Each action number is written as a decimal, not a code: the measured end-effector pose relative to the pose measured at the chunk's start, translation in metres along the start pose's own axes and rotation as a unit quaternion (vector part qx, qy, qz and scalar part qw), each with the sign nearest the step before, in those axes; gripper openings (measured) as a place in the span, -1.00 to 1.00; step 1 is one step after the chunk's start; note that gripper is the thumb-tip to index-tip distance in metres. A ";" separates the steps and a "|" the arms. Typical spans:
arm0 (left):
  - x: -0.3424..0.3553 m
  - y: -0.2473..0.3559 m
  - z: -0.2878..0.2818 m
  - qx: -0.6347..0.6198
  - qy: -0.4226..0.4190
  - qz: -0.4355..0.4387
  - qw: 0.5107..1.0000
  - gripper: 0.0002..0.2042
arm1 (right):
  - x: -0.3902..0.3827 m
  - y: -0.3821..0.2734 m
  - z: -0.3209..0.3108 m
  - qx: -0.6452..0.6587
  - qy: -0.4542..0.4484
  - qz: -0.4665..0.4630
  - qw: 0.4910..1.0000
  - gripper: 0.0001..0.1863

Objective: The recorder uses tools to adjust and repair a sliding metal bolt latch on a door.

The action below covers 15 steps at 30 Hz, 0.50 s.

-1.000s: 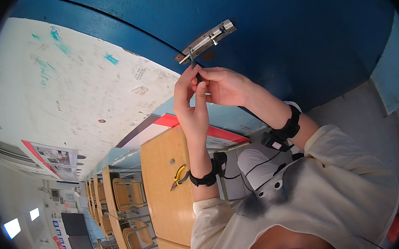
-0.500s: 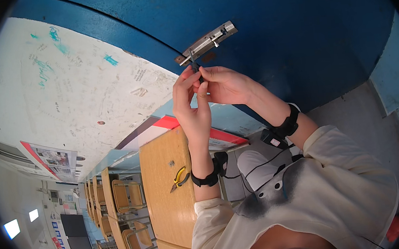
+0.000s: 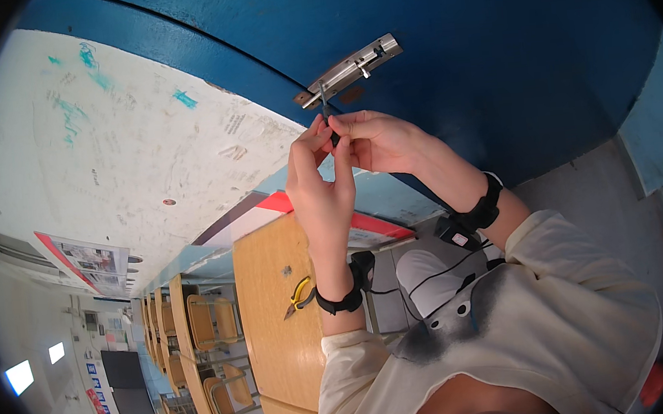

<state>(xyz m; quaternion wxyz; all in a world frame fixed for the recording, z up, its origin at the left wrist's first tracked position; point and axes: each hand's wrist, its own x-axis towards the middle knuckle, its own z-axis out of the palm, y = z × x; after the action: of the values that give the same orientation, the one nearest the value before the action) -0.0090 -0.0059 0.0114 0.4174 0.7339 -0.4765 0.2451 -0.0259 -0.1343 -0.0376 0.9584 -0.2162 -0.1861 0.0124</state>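
Observation:
A silver slide bolt (image 3: 351, 70) is mounted on the blue door (image 3: 492, 59), and its left end reaches the edge by the frame. Just below that end, both hands grip a slim screwdriver (image 3: 327, 112) with a dark handle. Its metal shaft points up at the bolt's left end; I cannot tell whether the tip sits in a screw. My left hand (image 3: 322, 184) is closed, fingertips pinching the handle from the left. From the right, my right hand (image 3: 381, 141) holds the same handle between thumb and fingers, which partly hide it.
Yellow-handled pliers (image 3: 298, 297) and a small metal piece (image 3: 287, 271) lie on a wooden desk (image 3: 278, 361) near my left forearm. A marked white wall (image 3: 144, 137) borders the door frame. Chairs (image 3: 203, 321) and more desks stand at the left. Cables run between black wrist straps.
The view has shifted slightly, so the bolt appears a little further right. Both hands keep hold of the screwdriver, and their fingers have moved slightly on its handle.

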 end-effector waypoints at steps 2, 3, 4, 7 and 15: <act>-0.001 -0.002 0.002 -0.001 0.002 -0.003 1.000 -0.85 | 0.000 -0.002 -0.001 -0.017 0.010 0.005 1.000 -0.76; -0.003 -0.003 0.003 0.000 0.003 -0.006 1.000 -0.85 | 0.001 -0.001 -0.001 -0.016 0.009 0.008 1.000 -0.76; -0.005 -0.006 0.004 -0.020 0.012 -0.016 1.000 -0.85 | 0.002 -0.001 -0.001 -0.023 0.011 0.007 1.000 -0.77; -0.007 -0.006 0.008 -0.056 0.028 -0.041 0.997 -0.86 | 0.002 -0.001 0.001 -0.037 0.016 0.006 0.999 -0.77; -0.013 -0.014 0.014 -0.150 0.058 -0.088 0.983 -0.88 | 0.002 -0.003 0.011 -0.095 0.036 0.007 0.995 -0.76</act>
<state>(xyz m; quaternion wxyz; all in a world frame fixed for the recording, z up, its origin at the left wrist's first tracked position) -0.0024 -0.0090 -0.0109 0.5700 0.6862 -0.4164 0.1754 -0.0282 -0.1322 -0.0270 0.9396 -0.3074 -0.1504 -0.0068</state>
